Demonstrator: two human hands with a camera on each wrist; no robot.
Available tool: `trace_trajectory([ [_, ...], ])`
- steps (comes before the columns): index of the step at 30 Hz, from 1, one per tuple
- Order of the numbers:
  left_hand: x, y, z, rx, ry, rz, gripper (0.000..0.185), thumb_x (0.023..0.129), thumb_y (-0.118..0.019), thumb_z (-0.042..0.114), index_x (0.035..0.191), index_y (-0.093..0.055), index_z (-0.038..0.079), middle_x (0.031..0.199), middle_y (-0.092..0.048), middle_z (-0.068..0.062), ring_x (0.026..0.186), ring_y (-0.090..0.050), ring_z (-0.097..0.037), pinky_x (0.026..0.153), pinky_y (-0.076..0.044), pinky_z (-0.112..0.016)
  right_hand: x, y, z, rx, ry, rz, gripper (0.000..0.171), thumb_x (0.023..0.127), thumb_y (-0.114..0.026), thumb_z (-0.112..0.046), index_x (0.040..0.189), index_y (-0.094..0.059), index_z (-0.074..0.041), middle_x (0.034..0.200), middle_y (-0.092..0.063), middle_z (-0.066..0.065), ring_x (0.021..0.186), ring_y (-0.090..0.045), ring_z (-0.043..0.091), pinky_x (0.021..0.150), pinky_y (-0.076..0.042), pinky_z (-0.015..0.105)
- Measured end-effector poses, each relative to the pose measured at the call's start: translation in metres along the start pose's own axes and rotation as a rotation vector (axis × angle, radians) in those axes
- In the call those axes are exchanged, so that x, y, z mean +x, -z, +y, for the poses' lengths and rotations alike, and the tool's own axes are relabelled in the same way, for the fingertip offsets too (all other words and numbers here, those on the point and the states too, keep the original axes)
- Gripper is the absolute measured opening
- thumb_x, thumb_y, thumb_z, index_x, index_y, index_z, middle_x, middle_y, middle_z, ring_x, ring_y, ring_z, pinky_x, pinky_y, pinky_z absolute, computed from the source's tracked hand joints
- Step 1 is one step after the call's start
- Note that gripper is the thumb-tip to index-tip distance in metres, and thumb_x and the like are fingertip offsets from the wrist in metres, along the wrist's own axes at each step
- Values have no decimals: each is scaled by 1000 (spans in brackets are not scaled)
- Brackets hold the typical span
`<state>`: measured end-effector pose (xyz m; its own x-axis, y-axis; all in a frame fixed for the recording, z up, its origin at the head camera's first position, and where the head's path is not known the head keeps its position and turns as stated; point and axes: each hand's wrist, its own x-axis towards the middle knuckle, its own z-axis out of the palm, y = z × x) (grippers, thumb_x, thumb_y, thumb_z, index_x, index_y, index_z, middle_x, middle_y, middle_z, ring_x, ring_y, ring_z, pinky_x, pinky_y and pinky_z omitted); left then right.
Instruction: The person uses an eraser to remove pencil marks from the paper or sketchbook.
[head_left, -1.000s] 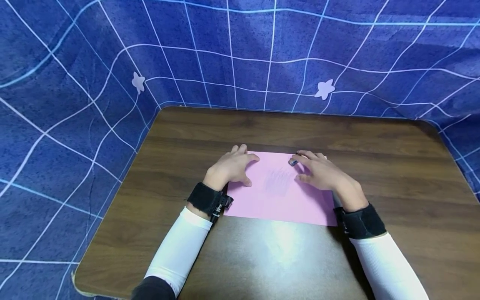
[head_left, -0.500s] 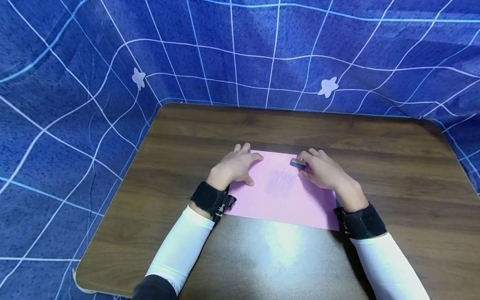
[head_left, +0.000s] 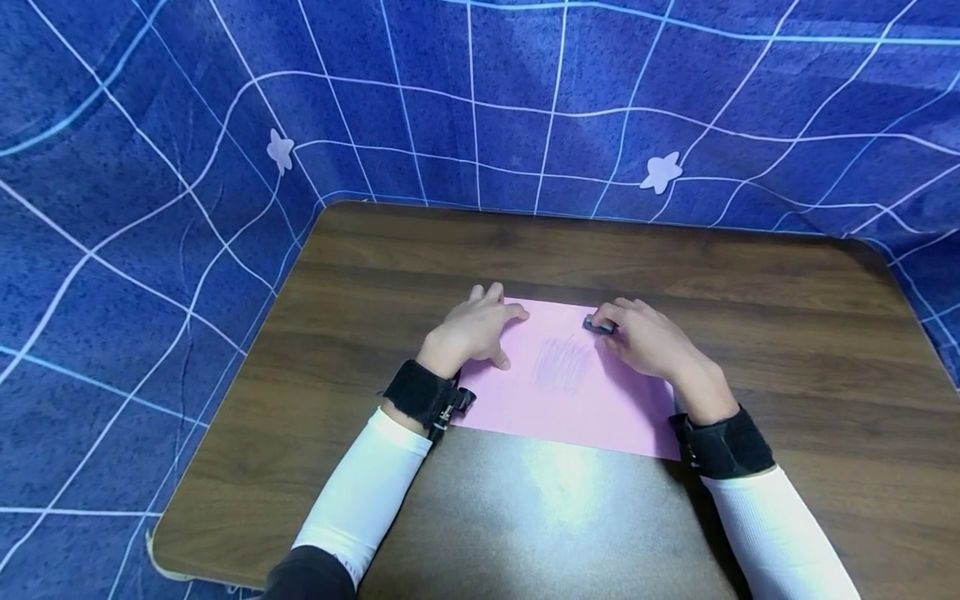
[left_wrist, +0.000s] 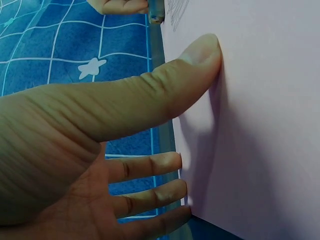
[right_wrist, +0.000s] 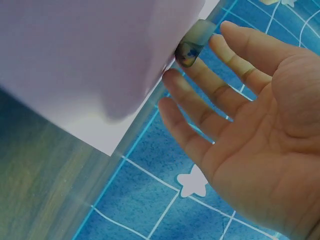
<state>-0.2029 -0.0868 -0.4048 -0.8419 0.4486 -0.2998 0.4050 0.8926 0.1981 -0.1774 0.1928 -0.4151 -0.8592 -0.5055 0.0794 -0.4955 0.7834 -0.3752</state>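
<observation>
My right hand pinches the small eraser just above the pencil scribble at frame centre, while my left hand, fingers spread, presses the pink paper.

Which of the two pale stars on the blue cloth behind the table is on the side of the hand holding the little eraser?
The star at the right. It hangs beyond the right hand, which holds the eraser; the other star is far left.
</observation>
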Motion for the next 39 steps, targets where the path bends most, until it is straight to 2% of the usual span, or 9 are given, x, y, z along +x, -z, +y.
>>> trace_trajectory([
  [3, 1, 0, 1, -3, 1, -4, 85, 73, -93, 38, 148, -54, 35, 146, -41, -11, 126, -40, -30, 97, -52, -46, 0, 1, -1, -15, 0, 1, 18, 91, -73, -6, 109, -70, -9, 99, -68, 9, 96, -64, 31, 82, -52, 50],
  [6, 2, 1, 2, -1, 1, -8, 85, 73, -93, 38, 148, -54, 35, 145, -41, -11, 126, -40, -30, 96, -52, -46, 0, 0, -2, -28, -8, -14, 10, 91, -72, -5, 94, -67, -12, 94, -62, 6, 91, -60, 29, 69, -49, 45],
  [12, 4, 1, 3, 10, 2, -18, 86, 73, -92, 39, 149, -53, 35, 146, -41, -12, 128, -40, -31, 97, -52, -46, 1, 0, -2, -49, -21, -41, 24, 85, -65, 7, 77, -57, -14, 85, -50, 3, 80, -51, 25, 62, -37, 35],
  [18, 5, -1, 3, 21, 4, -10, 85, 74, -92, 41, 149, -53, 35, 145, -42, -13, 128, -40, -32, 96, -52, -46, 0, 1, -4, -26, -92, -44, 17, 88, -68, -1, 98, -56, -9, 94, -58, 9, 83, -58, 28, 68, -48, 45],
  [26, 1, -1, 7, 37, -3, -3, 82, 76, -91, 39, 148, -55, 31, 143, -43, -15, 125, -41, -31, 96, -52, -45, 3, 1, -16, 45, -117, -142, 34, 102, -50, -13, 135, -58, -9, 119, -63, 20, 109, -64, 38, 94, -51, 57],
  [30, 1, 1, 10, 31, -70, 38, 75, 77, -90, 34, 145, -58, 27, 140, -46, -15, 124, -43, -31, 103, -47, -46, 6, 1, -21, 63, -97, -187, 33, 105, -43, -15, 133, -61, -11, 117, -67, 16, 114, -63, 34, 98, -49, 54],
  [32, 1, 2, 11, 11, -106, 45, 75, 77, -90, 35, 144, -58, 27, 140, -46, -14, 125, -44, -32, 109, -43, -48, 7, 1, -22, 77, -88, -179, 30, 106, -42, -15, 126, -63, -11, 109, -68, 11, 106, -63, 29, 95, -50, 51],
  [35, 0, 3, 13, -38, -126, 0, 83, 74, -92, 38, 148, -54, 28, 148, -42, -15, 134, -40, -33, 114, -39, -50, 7, 2, -22, 89, -64, -144, 23, 106, -46, -14, 121, -62, -9, 101, -68, 8, 94, -63, 24, 89, -51, 48],
  [39, 0, 2, 15, -69, -95, -80, 98, 70, -94, 41, 155, -45, 30, 159, -31, -14, 144, -30, -33, 118, -37, -48, 5, 4, -22, 104, -27, -129, 21, 103, -57, -10, 122, -57, -4, 96, -70, 8, 83, -62, 21, 80, -52, 45],
])
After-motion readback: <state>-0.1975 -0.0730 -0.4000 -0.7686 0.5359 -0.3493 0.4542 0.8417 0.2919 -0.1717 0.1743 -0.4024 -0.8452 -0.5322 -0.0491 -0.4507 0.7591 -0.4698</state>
